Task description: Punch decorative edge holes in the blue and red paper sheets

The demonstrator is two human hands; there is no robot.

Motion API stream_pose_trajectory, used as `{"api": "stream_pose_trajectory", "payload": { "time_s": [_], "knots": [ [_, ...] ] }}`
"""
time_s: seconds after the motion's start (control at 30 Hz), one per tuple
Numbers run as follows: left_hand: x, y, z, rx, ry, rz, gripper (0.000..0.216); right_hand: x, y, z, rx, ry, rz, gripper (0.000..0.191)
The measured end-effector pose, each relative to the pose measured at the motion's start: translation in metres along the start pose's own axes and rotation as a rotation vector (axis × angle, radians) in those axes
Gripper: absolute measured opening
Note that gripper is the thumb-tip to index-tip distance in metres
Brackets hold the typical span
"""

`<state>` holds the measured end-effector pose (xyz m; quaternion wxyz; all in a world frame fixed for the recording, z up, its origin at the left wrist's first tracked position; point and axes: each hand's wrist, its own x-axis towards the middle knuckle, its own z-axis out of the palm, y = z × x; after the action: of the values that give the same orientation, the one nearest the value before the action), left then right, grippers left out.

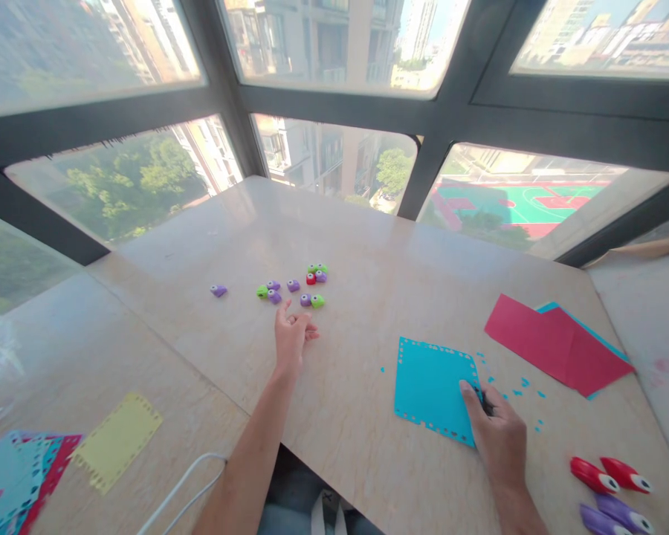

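A pale, stone-like counter point(346, 416) is seen from its near edge. A white cable point(172, 487) is looped over that edge on the left; punched coloured sheets point(5, 475) are piled at the near left, beside a yellow punched sheet point(123, 435). Red and purple eyed pieces point(594, 475) are set at the near right corner, and a folded red sheet point(557, 345) is laid over blue paper by the right edge. Beyond the far edges, dark-framed windows point(334, 104) are filled with buildings, trees and a sports court.

The blue sheet point(432, 386) is placed right of centre, fairly near the front edge. It looks almost square, so no clear long axis can be made out; its sides are slightly turned against the counter's near edge. Its far and near borders are lined with holes, and blue scraps point(524, 383) are scattered to its right.

The sheet's right border is gripped by the right hand point(499, 431), thumb on top, with something dark partly hidden inside the grasp. Farther off, the left hand point(294, 331) is held loosely open, index finger extended just beside small eyed pieces point(293, 285); whether any is touched cannot be told.
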<state>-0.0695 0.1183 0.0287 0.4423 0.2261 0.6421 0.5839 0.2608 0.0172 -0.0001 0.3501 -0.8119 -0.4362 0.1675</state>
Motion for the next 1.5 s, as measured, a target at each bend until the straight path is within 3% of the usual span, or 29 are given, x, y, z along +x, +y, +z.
{"api": "stream_pose_trajectory", "payload": {
  "time_s": [0.2, 0.43, 0.77, 0.87, 1.1, 1.17, 1.27, 1.43, 1.5],
  "knots": [
    [0.017, 0.004, 0.000, 0.629, -0.095, 0.274, 0.070, -0.001, 0.003, 0.000, -0.004, 0.022, -0.050, 0.060],
    [0.030, 0.011, -0.003, 0.757, -0.198, 0.265, 0.046, 0.000, 0.004, 0.001, -0.002, 0.040, -0.086, 0.056],
    [0.010, 0.002, -0.022, 1.009, -0.036, 0.420, 0.030, -0.002, 0.000, 0.000, 0.014, 0.027, -0.093, 0.054],
    [-0.013, 0.000, -0.025, 0.851, -0.146, 0.323, 0.035, -0.002, -0.001, 0.001, 0.033, 0.037, -0.103, 0.053],
    [-0.076, -0.006, -0.003, -0.059, -0.493, -0.196, 0.042, -0.002, -0.003, 0.000, 0.034, 0.029, -0.130, 0.051],
    [-0.086, -0.008, 0.006, -0.198, -0.537, -0.296, 0.042, -0.002, -0.003, 0.001, 0.026, 0.038, -0.148, 0.051],
    [-0.095, -0.015, 0.015, -0.142, -0.531, -0.305, 0.043, -0.003, -0.003, 0.001, 0.028, 0.032, -0.154, 0.051],
    [-0.104, -0.030, 0.021, 0.088, -0.573, -0.139, 0.038, -0.003, -0.005, 0.000, 0.054, 0.011, -0.156, 0.049],
    [-0.107, -0.034, 0.022, 0.131, -0.592, -0.110, 0.045, -0.003, -0.006, 0.000, 0.066, 0.006, -0.155, 0.048]
  ]
}}
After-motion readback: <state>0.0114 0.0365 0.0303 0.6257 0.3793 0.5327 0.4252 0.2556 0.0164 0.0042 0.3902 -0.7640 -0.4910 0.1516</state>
